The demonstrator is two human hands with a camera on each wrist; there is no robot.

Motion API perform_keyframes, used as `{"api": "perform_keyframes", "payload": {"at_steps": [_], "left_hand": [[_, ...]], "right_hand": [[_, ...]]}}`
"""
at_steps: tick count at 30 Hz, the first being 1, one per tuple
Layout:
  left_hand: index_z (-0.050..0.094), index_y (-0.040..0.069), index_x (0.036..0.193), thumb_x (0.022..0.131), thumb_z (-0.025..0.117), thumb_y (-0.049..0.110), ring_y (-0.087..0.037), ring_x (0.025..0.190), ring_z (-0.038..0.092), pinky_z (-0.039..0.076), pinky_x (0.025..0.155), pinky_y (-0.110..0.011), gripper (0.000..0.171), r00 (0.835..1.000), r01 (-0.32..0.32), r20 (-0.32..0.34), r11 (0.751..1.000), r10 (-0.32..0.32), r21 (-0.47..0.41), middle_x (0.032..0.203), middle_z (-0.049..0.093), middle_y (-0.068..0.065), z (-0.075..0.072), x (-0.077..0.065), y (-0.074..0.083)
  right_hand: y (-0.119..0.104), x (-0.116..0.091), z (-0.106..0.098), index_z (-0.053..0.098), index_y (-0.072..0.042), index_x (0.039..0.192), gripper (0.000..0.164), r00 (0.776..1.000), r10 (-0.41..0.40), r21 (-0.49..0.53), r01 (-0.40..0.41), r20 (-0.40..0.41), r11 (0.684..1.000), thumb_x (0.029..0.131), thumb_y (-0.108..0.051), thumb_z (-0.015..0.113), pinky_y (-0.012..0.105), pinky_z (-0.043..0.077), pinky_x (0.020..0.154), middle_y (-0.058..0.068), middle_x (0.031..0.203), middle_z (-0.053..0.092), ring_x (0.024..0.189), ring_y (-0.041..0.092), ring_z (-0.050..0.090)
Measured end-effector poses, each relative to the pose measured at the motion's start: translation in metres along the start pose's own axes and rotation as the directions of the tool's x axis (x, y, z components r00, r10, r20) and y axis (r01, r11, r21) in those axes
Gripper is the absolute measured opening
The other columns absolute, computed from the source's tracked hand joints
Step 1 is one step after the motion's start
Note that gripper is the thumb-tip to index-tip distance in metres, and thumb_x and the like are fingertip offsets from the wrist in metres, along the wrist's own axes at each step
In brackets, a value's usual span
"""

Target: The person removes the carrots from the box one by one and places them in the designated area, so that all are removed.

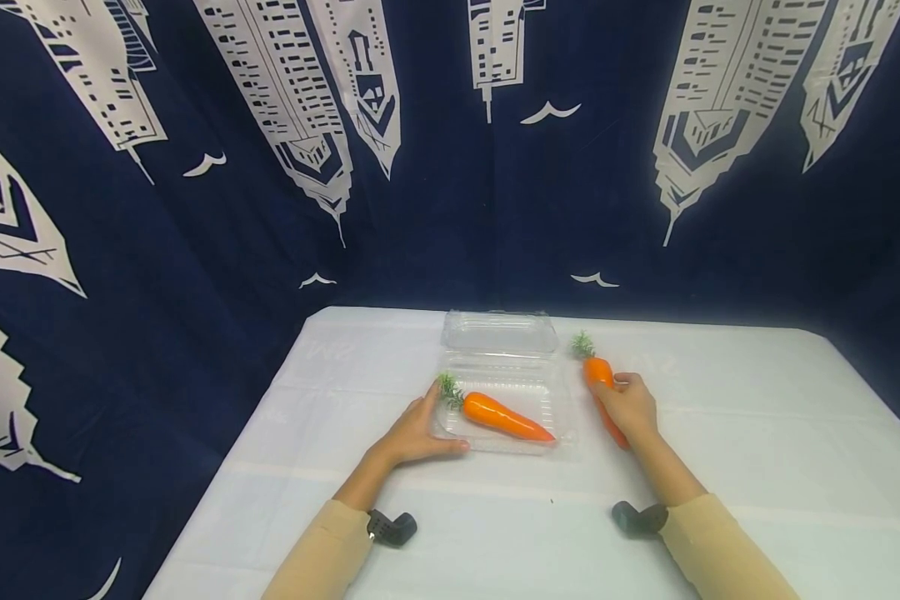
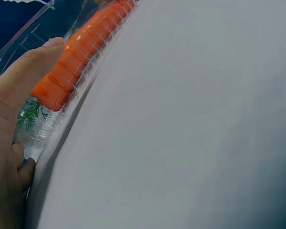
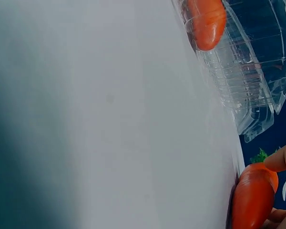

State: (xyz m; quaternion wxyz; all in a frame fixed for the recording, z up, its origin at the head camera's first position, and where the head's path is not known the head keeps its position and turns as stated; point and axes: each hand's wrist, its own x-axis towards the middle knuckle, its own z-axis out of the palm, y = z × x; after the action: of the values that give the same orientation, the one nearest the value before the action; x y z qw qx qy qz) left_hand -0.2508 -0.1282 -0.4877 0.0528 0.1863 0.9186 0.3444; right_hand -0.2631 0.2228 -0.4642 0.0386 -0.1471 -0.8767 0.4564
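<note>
A clear plastic clamshell container (image 1: 495,367) lies with its lid folded back on the white table. Inside its base is an orange carrot (image 1: 498,415) with a green leafy top, the top pointing left. My left hand (image 1: 412,429) holds the container's near left corner, thumb along the front wall (image 2: 52,47) and fingers at the left side. To the right of the container, my right hand (image 1: 630,407) grips a second carrot (image 1: 600,372) around its body, thumb and fingers on either side. Its leafy top (image 1: 582,344) points away from me. In the right wrist view this carrot (image 3: 252,198) appears against the tabletop.
A white cloth (image 1: 757,433) covers the table. Behind and to the left hangs a dark blue curtain (image 1: 487,208) with white building prints. Dark wrist devices (image 1: 392,528) sit by both sleeve cuffs. The open lid (image 1: 498,332) lies near the table's far edge.
</note>
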Motion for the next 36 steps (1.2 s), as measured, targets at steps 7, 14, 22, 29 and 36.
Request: {"api": "perform_keyframes", "payload": {"at_steps": [7, 14, 22, 29, 36], "left_hand": [[0.004, 0.014, 0.15, 0.06, 0.071, 0.069, -0.032, 0.133, 0.025, 0.027, 0.104, -0.051, 0.125, 1.0, -0.004, 0.002, 1.0, 0.004, -0.006, 0.15, 0.021, -0.011, -0.001, 0.001, -0.001], [0.004, 0.015, 0.15, 0.06, 0.071, 0.069, -0.033, 0.133, 0.026, 0.028, 0.102, -0.053, 0.124, 1.0, 0.001, 0.004, 1.0, -0.001, -0.008, 0.15, 0.022, -0.012, -0.001, 0.001, 0.0], [0.003, 0.015, 0.15, 0.059, 0.07, 0.07, -0.034, 0.132, 0.026, 0.028, 0.102, -0.053, 0.125, 1.0, -0.005, -0.004, 1.0, 0.005, -0.004, 0.15, 0.022, -0.013, 0.001, 0.001, -0.002], [0.002, 0.018, 0.15, 0.057, 0.07, 0.072, -0.032, 0.134, 0.024, 0.026, 0.104, -0.051, 0.127, 1.0, 0.017, 0.0, 1.0, -0.017, -0.002, 0.151, 0.02, -0.01, 0.003, 0.001, -0.004], [0.002, 0.018, 0.15, 0.057, 0.07, 0.072, -0.032, 0.134, 0.023, 0.026, 0.104, -0.051, 0.127, 1.0, 0.013, -0.003, 1.0, -0.013, -0.003, 0.151, 0.02, -0.009, 0.002, 0.0, -0.002]], "right_hand": [[-0.001, 0.002, -0.002, 0.031, 0.013, 0.13, 0.067, 1.0, -0.026, -0.032, 0.026, 0.004, 0.999, 0.089, -0.036, 0.053, 0.05, 0.041, 0.09, 0.033, 0.119, 0.046, 0.101, 0.041, 0.047], [0.002, 0.004, -0.008, 0.024, 0.014, 0.135, 0.072, 1.0, -0.018, -0.058, 0.018, 0.001, 0.998, 0.089, -0.033, 0.054, 0.052, 0.039, 0.092, 0.034, 0.12, 0.044, 0.102, 0.043, 0.046], [-0.001, 0.001, -0.018, 0.027, 0.014, 0.134, 0.068, 1.0, -0.019, -0.065, 0.019, -0.006, 0.998, 0.089, -0.029, 0.053, 0.052, 0.04, 0.092, 0.035, 0.122, 0.041, 0.105, 0.044, 0.044], [-0.014, -0.005, -0.025, 0.03, 0.013, 0.134, 0.064, 0.998, -0.064, -0.061, 0.064, -0.002, 0.996, 0.089, -0.025, 0.053, 0.055, 0.033, 0.097, 0.034, 0.127, 0.036, 0.113, 0.045, 0.038], [-0.034, -0.016, -0.027, 0.033, 0.01, 0.133, 0.06, 0.992, -0.122, -0.016, 0.123, 0.019, 0.992, 0.089, -0.025, 0.054, 0.054, 0.036, 0.095, 0.033, 0.127, 0.04, 0.111, 0.044, 0.042]]}}
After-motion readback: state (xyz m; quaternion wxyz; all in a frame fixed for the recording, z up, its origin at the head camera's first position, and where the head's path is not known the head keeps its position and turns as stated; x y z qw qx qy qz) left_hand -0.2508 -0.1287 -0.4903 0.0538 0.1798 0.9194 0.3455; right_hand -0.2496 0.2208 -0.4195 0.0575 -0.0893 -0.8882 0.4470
